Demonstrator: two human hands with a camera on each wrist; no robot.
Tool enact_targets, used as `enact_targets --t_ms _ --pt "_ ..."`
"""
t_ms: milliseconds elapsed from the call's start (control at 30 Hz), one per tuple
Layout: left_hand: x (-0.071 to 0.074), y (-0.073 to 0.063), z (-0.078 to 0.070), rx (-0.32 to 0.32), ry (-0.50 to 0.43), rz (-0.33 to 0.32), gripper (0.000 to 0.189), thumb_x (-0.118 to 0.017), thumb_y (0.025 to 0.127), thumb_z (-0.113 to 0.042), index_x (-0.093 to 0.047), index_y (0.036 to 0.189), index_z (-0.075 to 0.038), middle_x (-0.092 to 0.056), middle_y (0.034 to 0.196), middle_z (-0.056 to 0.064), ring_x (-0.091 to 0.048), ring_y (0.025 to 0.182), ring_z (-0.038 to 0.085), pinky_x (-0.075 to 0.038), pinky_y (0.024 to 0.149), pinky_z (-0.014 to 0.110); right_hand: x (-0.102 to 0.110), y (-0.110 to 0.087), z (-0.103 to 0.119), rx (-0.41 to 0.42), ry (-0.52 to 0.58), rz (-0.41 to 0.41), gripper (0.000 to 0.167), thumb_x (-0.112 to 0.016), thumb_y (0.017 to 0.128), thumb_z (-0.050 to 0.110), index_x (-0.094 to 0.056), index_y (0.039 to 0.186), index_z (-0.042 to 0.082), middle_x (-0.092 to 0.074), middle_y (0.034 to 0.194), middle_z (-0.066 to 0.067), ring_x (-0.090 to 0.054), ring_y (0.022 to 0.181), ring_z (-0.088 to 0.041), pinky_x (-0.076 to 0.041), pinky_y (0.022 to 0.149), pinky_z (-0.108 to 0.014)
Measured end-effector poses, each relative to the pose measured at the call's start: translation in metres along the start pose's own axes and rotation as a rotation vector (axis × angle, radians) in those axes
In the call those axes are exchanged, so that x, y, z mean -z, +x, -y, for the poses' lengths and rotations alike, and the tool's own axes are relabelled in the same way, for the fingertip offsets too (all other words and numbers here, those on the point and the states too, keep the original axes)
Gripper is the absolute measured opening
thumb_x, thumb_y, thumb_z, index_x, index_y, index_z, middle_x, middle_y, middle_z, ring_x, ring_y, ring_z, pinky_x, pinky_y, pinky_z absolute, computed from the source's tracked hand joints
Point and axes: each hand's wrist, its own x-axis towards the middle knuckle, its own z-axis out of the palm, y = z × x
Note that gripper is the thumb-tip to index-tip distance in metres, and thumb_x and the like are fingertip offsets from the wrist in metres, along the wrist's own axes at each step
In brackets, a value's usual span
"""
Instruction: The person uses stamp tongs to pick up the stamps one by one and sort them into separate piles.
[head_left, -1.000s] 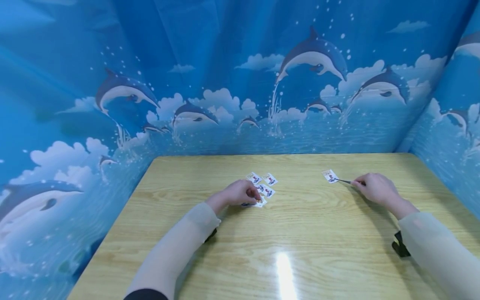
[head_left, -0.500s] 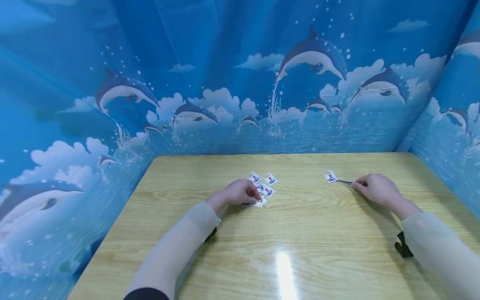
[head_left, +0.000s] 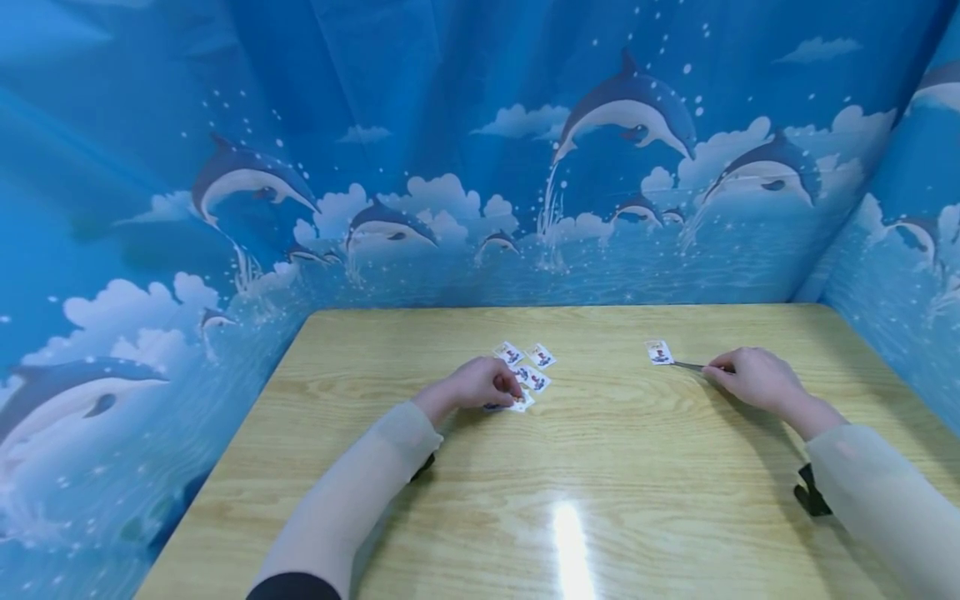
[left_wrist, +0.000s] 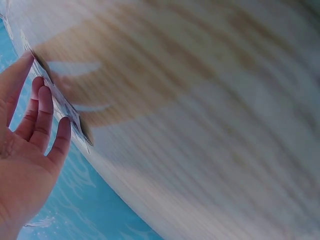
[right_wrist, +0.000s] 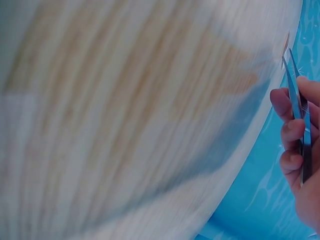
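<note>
My left hand (head_left: 480, 385) rests at the near end of a group of small white picture cards (head_left: 536, 379) on the table. In the left wrist view its slightly bent fingers (left_wrist: 44, 107) touch the cards with their tips. To the right, my right hand (head_left: 753, 379) holds metal tweezers (right_wrist: 295, 95) between thumb and curled fingers. The tweezer tips reach the lower right corner of a single card (head_left: 659, 352) lying apart from the group. Whether the tips pinch that card cannot be told. Part of the card nearest the left hand is hidden under it.
The wood-grain table (head_left: 600, 450) ends in a straight far edge. A blue curtain (head_left: 450, 108) printed with dolphins hangs behind it and on both sides. Black straps show at both wrists, and light glares on the near tabletop.
The single card at the right has turned slightly at the tweezer tips. My right forearm has shifted a little to the right, while my left hand stays in place.
</note>
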Motion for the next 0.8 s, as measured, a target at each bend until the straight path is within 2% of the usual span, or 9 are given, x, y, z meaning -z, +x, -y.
enact_targets --t_ms 333,600,800 --pt "0.000 0.000 -0.001 0.007 0.002 0.012 0.008 -0.074 0.087 -0.013 -0.074 0.092 -0.019 -0.061 0.088 -0.007 -0.056 0.080 0.008 -0.047 0.073 0.025 0.003 -0.004 -0.002 0.010 0.014 0.003 0.038 -0.060 0.095 0.028 -0.069 0.109 -0.006 -0.068 0.101 -0.024 -0.062 0.092 -0.044 -0.046 0.075 -0.057" --pt "-0.001 0.000 -0.001 0.004 0.007 0.008 0.008 -0.074 0.088 -0.013 -0.075 0.092 -0.019 -0.061 0.088 -0.007 -0.056 0.080 0.009 -0.046 0.073 0.026 0.011 -0.009 -0.005 0.018 -0.025 0.007 0.035 -0.060 0.095 0.027 -0.071 0.105 -0.005 -0.070 0.089 -0.015 -0.064 0.075 -0.027 -0.048 0.068 -0.051" --pt "0.000 0.001 0.001 -0.003 0.009 0.007 0.008 -0.074 0.088 -0.013 -0.074 0.092 -0.020 -0.061 0.087 -0.007 -0.056 0.079 0.008 -0.046 0.071 0.025 0.013 -0.010 -0.003 0.022 -0.048 0.026 0.035 -0.061 0.095 0.028 -0.071 0.105 -0.004 -0.070 0.090 -0.015 -0.065 0.076 -0.027 -0.049 0.067 -0.052"
